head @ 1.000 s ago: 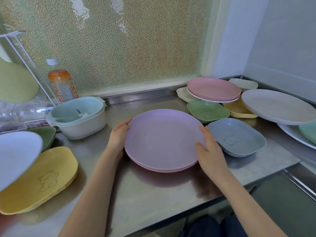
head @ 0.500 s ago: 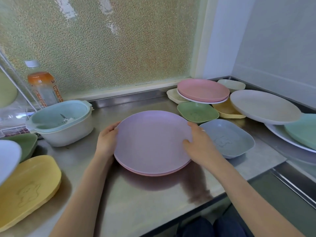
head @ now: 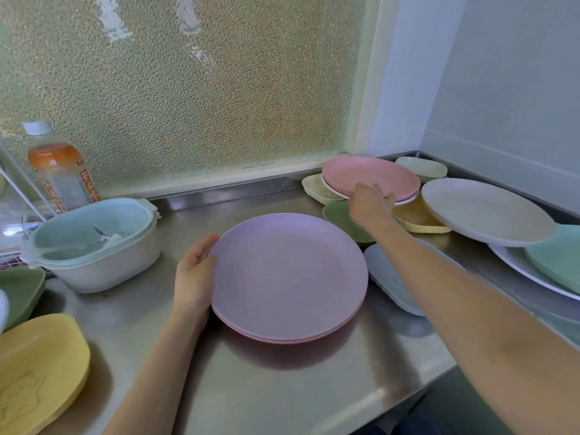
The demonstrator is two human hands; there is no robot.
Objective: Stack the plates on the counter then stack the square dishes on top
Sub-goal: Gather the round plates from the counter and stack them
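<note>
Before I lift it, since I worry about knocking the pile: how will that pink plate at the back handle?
The pink plate looks rigid and probably light, with a matte, plastic-like finish. It rests on a white plate atop loosely piled square dishes, so dragging it may shift them. The right hand at its near rim should lift rather than slide.
</note>
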